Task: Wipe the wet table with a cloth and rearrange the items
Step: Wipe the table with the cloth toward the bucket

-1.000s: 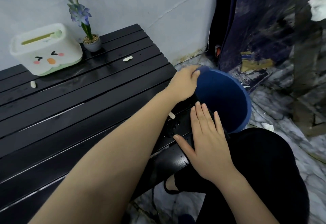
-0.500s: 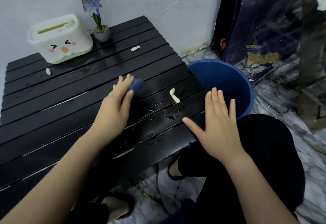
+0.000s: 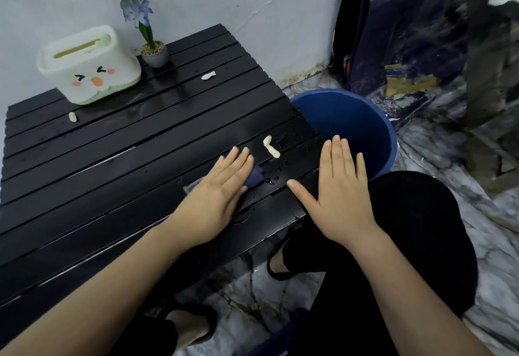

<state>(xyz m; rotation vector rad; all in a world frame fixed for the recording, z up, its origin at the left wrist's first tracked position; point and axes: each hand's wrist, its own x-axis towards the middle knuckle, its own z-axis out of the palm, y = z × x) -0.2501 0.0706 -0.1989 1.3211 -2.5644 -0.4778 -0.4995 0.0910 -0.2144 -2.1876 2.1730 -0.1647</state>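
Dark blue cloth (image 3: 256, 178) lies bunched at 4 o'clock on the wet black slatted table (image 3: 112, 159). White box (image 3: 90, 66) stands at 11, flowerpot (image 3: 155, 54) at 12.

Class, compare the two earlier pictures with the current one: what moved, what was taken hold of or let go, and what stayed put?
The left hand left the bucket rim, carried the blue cloth leftwards over the table, and now presses it flat on the wet slats. The right hand stays flat at the table edge. The tissue box, flower pot, pale scraps and bucket are unmoved.
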